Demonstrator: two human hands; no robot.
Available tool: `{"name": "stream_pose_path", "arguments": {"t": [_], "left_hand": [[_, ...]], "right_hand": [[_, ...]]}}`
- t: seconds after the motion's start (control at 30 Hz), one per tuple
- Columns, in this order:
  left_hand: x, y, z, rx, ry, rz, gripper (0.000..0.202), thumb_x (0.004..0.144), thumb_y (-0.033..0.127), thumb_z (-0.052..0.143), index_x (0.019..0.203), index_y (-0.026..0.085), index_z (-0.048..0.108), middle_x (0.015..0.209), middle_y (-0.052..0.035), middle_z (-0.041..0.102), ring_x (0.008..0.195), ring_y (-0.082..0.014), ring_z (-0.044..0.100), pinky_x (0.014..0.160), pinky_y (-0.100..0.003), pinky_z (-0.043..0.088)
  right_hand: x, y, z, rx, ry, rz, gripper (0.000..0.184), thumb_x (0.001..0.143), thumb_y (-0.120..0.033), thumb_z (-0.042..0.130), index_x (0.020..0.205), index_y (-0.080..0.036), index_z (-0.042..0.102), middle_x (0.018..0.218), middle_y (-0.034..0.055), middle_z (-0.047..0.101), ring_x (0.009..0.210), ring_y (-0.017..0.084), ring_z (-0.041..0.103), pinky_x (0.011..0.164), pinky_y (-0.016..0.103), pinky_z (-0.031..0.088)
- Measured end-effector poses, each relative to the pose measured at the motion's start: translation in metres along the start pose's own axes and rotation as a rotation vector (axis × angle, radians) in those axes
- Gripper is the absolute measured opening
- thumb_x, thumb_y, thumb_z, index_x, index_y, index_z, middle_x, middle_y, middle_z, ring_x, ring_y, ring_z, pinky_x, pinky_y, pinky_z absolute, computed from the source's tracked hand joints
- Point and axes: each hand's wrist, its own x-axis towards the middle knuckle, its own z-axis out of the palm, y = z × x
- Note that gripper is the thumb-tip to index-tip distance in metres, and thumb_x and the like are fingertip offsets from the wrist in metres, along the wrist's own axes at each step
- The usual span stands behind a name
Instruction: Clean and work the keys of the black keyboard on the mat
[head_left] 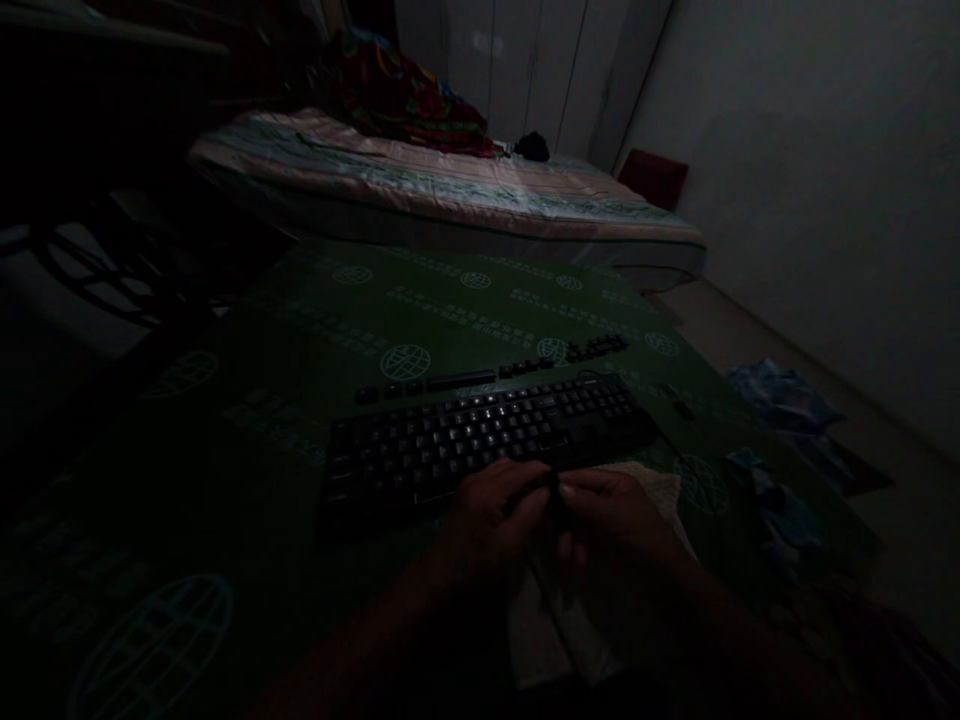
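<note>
Keyboard (480,430), long, black and plastic, lies on a wide green printed tabletop (247,440). On the keyboard's near side is a pale textured cloth (540,640); just beyond the keyboard runs a row of loose black plastic keys (461,380). The left hand (495,505) and right hand (611,505), at the keyboard's front edge, pinch a small dark piece (555,484), its shape lost in dimness. The step in hand seems fine fingertip work on it, which calls for a steady, controlled pinch.
</note>
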Motion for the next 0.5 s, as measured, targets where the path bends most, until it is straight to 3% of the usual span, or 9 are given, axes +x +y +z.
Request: {"name": "stream_pose_path", "arguments": {"t": [0.2, 0.5], "left_hand": [[0.001, 0.002, -0.002, -0.104, -0.028, -0.152, 0.02, 0.085, 0.024, 0.051, 0.092, 0.018, 0.068, 0.081, -0.002, 0.07, 0.074, -0.0149, 0.065, 0.068, -0.023, 0.05], [0.002, 0.005, -0.002, -0.151, -0.046, -0.199, 0.017, 0.082, 0.024, 0.052, 0.087, 0.018, 0.068, 0.08, -0.0017, 0.069, 0.074, -0.015, 0.064, 0.068, -0.023, 0.049]], "right_hand": [[-0.001, 0.0, 0.0, 0.043, -0.045, 0.017, 0.035, 0.065, -0.038, 0.08, 0.089, -0.013, 0.072, 0.06, 0.0038, 0.069, 0.045, 0.014, 0.064, 0.042, 0.021, 0.05], [-0.003, 0.002, -0.012, -0.014, -0.108, 0.032, 0.035, 0.066, -0.032, 0.081, 0.095, -0.015, 0.072, 0.07, 0.0044, 0.07, 0.053, 0.012, 0.064, 0.047, 0.019, 0.048]]}}
